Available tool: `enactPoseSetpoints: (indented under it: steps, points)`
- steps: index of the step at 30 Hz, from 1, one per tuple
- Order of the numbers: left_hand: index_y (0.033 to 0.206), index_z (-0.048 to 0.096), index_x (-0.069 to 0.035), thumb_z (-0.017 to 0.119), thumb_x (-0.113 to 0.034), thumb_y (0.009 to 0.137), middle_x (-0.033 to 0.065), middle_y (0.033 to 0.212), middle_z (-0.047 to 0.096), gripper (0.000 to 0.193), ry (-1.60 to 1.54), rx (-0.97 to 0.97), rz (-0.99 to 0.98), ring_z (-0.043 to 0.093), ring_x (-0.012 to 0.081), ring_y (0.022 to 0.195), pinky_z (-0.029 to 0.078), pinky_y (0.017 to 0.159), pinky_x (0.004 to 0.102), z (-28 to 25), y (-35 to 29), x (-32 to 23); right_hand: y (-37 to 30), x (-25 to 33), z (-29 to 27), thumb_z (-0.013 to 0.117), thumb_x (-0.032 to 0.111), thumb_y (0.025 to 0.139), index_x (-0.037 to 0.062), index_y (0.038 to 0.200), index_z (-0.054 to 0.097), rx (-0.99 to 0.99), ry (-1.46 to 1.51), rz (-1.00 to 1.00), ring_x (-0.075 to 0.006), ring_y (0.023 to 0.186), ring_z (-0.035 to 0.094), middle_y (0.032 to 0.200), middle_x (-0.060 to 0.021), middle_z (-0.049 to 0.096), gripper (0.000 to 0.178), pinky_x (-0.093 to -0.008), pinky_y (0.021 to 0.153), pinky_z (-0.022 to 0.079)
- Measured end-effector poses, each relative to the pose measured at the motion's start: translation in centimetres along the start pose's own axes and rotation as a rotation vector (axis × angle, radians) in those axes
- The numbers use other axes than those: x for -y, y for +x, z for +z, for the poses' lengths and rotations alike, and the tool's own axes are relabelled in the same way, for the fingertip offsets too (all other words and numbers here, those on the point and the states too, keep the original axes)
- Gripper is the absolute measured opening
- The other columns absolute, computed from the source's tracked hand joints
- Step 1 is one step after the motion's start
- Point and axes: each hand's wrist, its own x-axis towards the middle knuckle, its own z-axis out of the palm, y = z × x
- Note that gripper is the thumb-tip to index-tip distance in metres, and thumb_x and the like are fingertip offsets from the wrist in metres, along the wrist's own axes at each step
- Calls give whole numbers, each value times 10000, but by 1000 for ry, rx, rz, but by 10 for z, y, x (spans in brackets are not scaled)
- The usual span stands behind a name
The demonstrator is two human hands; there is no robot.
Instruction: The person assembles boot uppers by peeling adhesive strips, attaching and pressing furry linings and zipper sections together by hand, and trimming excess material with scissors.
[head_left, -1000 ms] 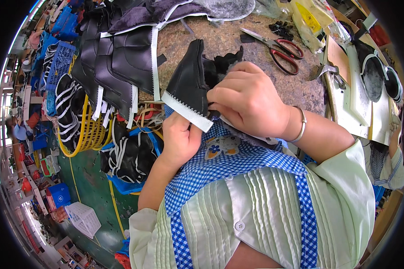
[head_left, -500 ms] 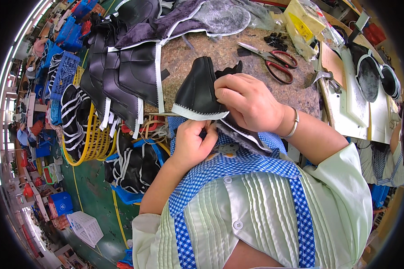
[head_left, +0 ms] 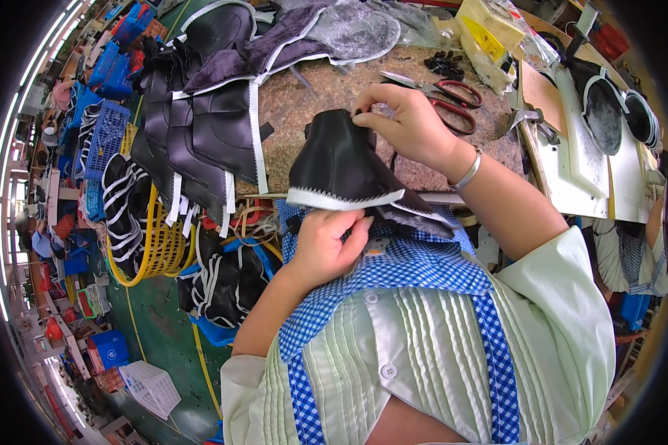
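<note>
A black leather boot upper [head_left: 341, 159] with a white zigzag-stitched lower edge stands over the near edge of the worktable [head_left: 297, 96]. Its grey fuzzy lining shows at the lower right. Beneath the white edge, my left hand [head_left: 325, 243] is closed on the upper, some fingertips hidden under it. My right hand [head_left: 402, 117] pinches the upper's top right rim between thumb and forefinger. Just behind that hand lie scissors [head_left: 459, 104] with dark red handles, their blades partly covered.
Black uppers [head_left: 219, 126] with white edging hang over the table's left side, beside purple fuzzy-lined pieces [head_left: 282, 44]. Below stand a yellow basket [head_left: 159, 241] and a blue-rimmed container [head_left: 215, 330] with black pieces. At right, a metal clamp [head_left: 536, 122] sits by white boards [head_left: 590, 159].
My right hand has moved up from the upper's side to its top rim. The upper has turned and spread, showing more white edge toward the right. My left hand stays underneath.
</note>
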Motion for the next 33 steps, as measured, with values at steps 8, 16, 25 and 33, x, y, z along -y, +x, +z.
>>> enactPoseSetpoints:
  steps: [8,16,25,33]
  points:
    - [811,635,-8,657,-34,797,144,753,636,36,21,3,-23,619,321,663,475,601,380,-1,-14,-1,3,7,30,686,-22,760,-8,885,613,-195,13,-372,-252,872,613,952,-111,638,146,-342,800,493]
    - [821,638,-2,627,-58,854,105,742,620,66,-292,101,-270,605,254,677,474,628,326,3,-17,-7,-4,13,38,659,-42,774,-3,899,570,-218,114,-237,-293,891,596,966,-138,594,158,-348,791,491]
    - [928,693,-24,626,-144,812,179,897,684,181,65,-135,-89,649,380,800,517,721,431,8,-12,-4,-30,26,39,616,13,806,20,877,518,-307,-225,-250,-327,850,563,884,-127,541,121,-420,709,490]
    - [860,696,-33,635,-120,826,162,729,659,111,204,-133,17,626,361,633,510,589,424,11,1,-8,-23,27,13,561,215,903,21,911,547,-114,-523,-50,-371,545,534,637,-207,561,195,-409,526,470]
